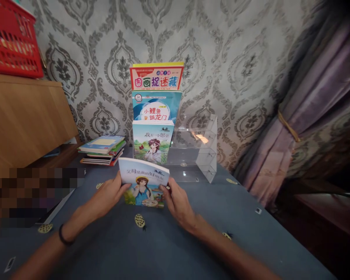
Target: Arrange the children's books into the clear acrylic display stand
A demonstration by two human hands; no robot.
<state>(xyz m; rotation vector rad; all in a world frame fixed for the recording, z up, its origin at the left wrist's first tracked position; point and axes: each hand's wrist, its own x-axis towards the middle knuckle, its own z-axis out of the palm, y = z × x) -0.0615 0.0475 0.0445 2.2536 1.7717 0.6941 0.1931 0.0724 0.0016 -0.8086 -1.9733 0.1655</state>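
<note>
Between my two hands is a thin paperback book [146, 186] with a girl in a yellow hat on its cover, tilted and held in front of a clear display rack [205, 149]. My left hand [112, 191] grips its left edge, thumb on the cover. On the opposite edge, my right hand [176, 198] pinches it the same way. Behind it, a book with a butterfly and a child [153, 142] stands in the rack's left side. Farther back rise a teal book [157, 105] and a pink-and-red book [156, 77], in higher tiers.
A stack of books [102, 149] lies left of the rack on the blue tablecloth [175, 249]. A wooden cabinet [29, 124] carrying a red plastic basket [14, 39] stands at the left. A tied purple curtain [286, 116] hangs at the right, beyond the table edge.
</note>
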